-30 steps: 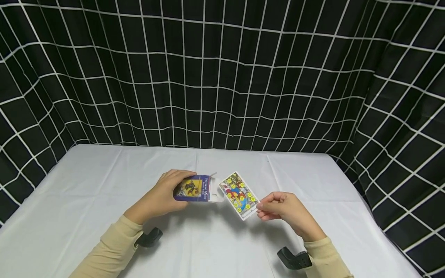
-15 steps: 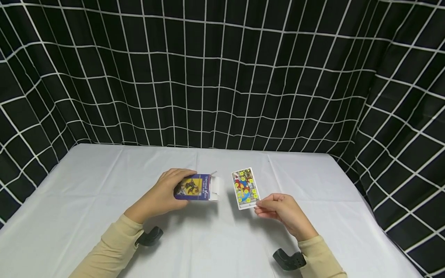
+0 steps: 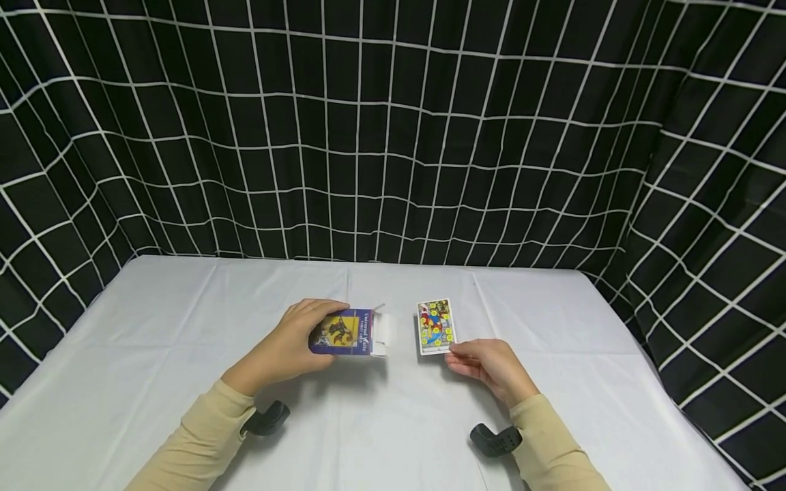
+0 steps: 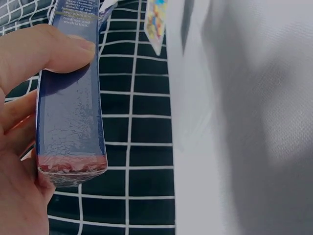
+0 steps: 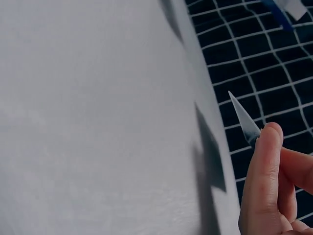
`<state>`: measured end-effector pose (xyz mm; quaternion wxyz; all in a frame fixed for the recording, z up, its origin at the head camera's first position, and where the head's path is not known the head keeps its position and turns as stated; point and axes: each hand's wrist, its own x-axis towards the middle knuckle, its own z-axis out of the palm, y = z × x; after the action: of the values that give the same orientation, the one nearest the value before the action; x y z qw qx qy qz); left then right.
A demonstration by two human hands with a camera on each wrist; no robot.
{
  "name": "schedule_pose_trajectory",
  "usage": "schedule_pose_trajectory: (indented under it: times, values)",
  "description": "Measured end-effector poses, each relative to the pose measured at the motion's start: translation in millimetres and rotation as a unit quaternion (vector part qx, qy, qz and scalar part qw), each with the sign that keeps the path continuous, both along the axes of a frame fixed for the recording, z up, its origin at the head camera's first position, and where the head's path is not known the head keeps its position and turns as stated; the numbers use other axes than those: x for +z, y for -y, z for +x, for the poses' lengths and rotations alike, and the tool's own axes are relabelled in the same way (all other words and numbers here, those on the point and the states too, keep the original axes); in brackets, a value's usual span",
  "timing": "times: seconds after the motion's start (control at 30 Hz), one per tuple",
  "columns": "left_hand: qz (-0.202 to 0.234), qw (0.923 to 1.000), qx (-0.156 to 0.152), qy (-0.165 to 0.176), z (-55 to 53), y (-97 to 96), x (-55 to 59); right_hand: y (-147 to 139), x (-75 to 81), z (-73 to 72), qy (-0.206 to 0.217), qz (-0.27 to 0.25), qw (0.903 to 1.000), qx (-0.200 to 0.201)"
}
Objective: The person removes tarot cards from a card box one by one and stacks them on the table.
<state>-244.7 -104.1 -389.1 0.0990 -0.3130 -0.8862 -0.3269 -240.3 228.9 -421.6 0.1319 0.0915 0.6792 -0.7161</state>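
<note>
A blue tarot card box (image 3: 341, 333), its printed face turned up and its white flaps open to the right, is gripped by my left hand (image 3: 297, 341). In the left wrist view the thumb lies along the narrow side of the box (image 4: 73, 117), with fingers behind it. Between thumb and fingers, my right hand (image 3: 489, 365) pinches the lower right corner of a tarot card (image 3: 435, 326) with yellow discs on its face. Only a thin sliver of the card (image 5: 243, 115) shows in the right wrist view. Card and box are apart.
A white cloth (image 3: 393, 436) covers the table. Black curtains with a white grid (image 3: 393, 136) stand behind it and at both sides. A black wrist mount (image 3: 496, 440) sits at the right sleeve, another wrist mount (image 3: 267, 418) at the left.
My right hand has shifted left and slightly away from me, and the card has turned from a slant to nearly upright, farther from the box. The left hand stays almost still.
</note>
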Motion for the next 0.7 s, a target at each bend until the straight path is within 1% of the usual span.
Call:
schedule_pose_trajectory:
  times: [0.2, 0.33, 0.43, 0.5, 0.6, 0.7]
  values:
    - [-0.002, 1.0, 0.003, 0.001, 0.5, -0.2, -0.8, -1.2, -7.4, -7.3, 0.021, -0.003, 0.9998, -0.004]
    - [-0.004, 1.0, 0.002, 0.001, -0.2, -0.5, -0.7, -1.9, -9.2, -10.7, 0.033, -0.006, 0.9994, -0.008]
    - [-0.006, 1.0, 0.002, 0.001, -0.3, -0.6, -0.5, -0.9, -8.9, -12.0, 0.039, 0.018, 0.9991, -0.005]
    - [-0.006, 1.0, 0.002, 0.002, -0.2, -0.7, -0.4, 0.1, -8.8, -12.5, 0.042, 0.043, 0.9982, 0.001]
    - [-0.006, 1.0, 0.001, 0.005, 0.3, -0.8, -0.3, 1.9, -8.8, -13.1, 0.049, 0.08, 0.9956, 0.004]
    - [-0.007, 0.9999, 0.0, 0.009, 0.8, -1.0, -0.7, 3.2, -9.6, -14.1, 0.056, 0.102, 0.9932, 0.008]
